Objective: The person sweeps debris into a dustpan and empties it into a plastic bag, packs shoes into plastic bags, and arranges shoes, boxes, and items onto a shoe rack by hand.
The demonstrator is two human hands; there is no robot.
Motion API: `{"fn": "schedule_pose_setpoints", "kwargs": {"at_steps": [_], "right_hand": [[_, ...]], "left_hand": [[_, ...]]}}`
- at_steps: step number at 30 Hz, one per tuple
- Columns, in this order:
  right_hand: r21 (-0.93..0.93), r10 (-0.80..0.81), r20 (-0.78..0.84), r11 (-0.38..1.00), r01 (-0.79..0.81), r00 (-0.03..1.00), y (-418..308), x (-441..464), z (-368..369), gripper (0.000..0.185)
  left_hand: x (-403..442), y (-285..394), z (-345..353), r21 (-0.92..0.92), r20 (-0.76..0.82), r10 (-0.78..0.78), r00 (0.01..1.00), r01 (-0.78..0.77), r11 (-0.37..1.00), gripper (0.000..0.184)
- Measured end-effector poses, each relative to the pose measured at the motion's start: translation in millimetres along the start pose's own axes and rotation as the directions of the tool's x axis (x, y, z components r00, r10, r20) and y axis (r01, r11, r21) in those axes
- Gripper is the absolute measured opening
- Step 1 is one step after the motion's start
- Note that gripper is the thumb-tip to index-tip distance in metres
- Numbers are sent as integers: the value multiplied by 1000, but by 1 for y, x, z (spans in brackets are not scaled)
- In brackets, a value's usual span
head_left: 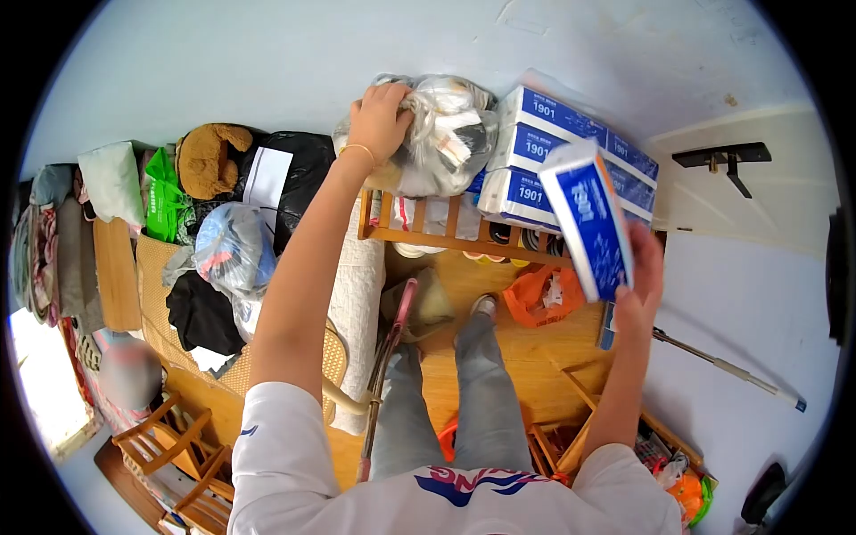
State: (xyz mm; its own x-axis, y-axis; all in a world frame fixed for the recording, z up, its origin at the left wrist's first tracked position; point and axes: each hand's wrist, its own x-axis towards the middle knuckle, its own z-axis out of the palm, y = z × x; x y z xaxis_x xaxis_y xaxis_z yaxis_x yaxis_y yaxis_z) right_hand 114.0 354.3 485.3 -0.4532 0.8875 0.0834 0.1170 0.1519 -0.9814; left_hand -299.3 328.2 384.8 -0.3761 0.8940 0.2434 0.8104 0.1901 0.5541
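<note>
My right hand (644, 283) grips the lower end of a blue-and-white tissue pack (588, 221) marked 1901, which is tilted in front of a stack. That stack of similar tissue packs (528, 143) sits on the right of a wooden rack (415, 234) against the wall. With fingers curled, my left hand (382, 120) clutches the gathered top of a clear plastic bag (444, 160). White and dark items show through the bag, which rests on the rack's left part beside the stack.
An orange bag (542, 299) is on the floor by the rack. A bed at left bears a brown plush item (212, 160), a black bag (308, 165) and a clear bag of clothes (236, 245). A pink-topped pole (392, 348) rises near my legs. A door (749, 169) is at right.
</note>
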Motion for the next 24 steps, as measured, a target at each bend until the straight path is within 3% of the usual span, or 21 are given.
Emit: {"fn": "schedule_pose_setpoints", "kwargs": {"at_steps": [1,2,4,5,6,7,8,10,12,14,16,18,24], "right_hand": [[-112,-112,33,987,115,993,1,20,-9,82],[-109,-109,35,988,112,993,1,38,-11,82],[-148,-241,129,954,259,962,1,71,-10,72],[-144,-241,130,955,259,962,2,84,-10,72],[-421,-235,244,848,321,941,3,96,-10,69],[-651,-192,346,656,382,919,4,103,-11,68],[-653,-193,339,656,378,921,6,106,-10,68],[-565,-218,258,756,330,941,13,109,-3,64],[-574,-248,267,735,361,931,20,111,-3,62],[-584,-280,279,710,394,918,27,113,-4,61],[-583,-311,287,693,423,906,35,117,-4,63],[-581,-337,293,681,447,895,35,123,-5,65],[-581,-327,315,676,454,891,41,122,-6,68]], "left_hand": [[-3,-3,0,18,24,10,1000,-11,1000,37],[-6,-3,-5,21,26,6,1000,-7,1000,37],[-15,-2,-19,-162,89,46,995,-32,986,50],[-22,-3,-26,-159,89,44,995,-30,987,50],[-30,-4,-32,-166,32,41,999,-35,985,52],[-37,-2,-36,-175,-24,40,999,-44,984,54],[-44,3,-36,-176,-22,47,999,-50,983,54],[-57,10,-32,-51,-78,-114,990,110,993,62],[-56,23,-17,-61,-41,-127,991,124,990,73],[-48,42,-2,104,-62,-16,998,23,994,78],[-43,60,16,114,-19,-26,999,28,993,82],[-42,64,33,301,44,15,999,-27,953,86],[-46,50,44,365,69,52,996,-73,928,87]]}}
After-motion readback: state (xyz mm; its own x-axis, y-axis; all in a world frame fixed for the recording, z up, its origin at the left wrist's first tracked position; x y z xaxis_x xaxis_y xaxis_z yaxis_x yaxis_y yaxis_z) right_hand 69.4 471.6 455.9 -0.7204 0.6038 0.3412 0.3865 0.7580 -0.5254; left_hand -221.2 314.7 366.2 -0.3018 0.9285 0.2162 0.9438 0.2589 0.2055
